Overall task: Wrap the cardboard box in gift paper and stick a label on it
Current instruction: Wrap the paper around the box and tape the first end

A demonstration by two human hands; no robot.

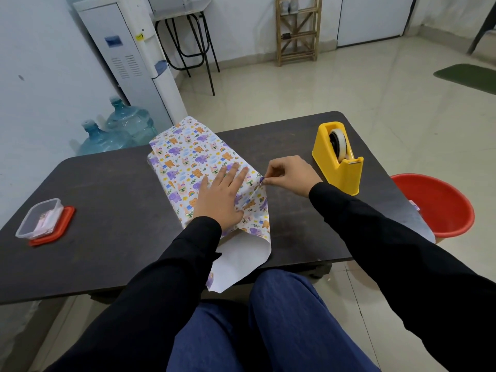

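Near the left edge of the dark tabletop (112, 189) a clear plastic container (40, 218) sat on its red lid (65, 222), well apart from everything else. In the middle of the tabletop lay the gift paper (188, 162), printed with small animals and rainbows. It was folded over the cardboard box, which was hidden beneath it. The paper's far end reached the far edge, and its white underside hung over the near edge. The left hand (221, 196) lay flat on top of the paper, fingers straight and slightly spread, pressing it down. Just to its right, the right hand (288, 174) pinched a raised fold of the paper between thumb and fingertips at the wrapped box's right side. Towards the right far corner stood a yellow tape dispenser (339, 159) holding a roll. Past the right edge, on the floor, stood a red tub (440, 208).
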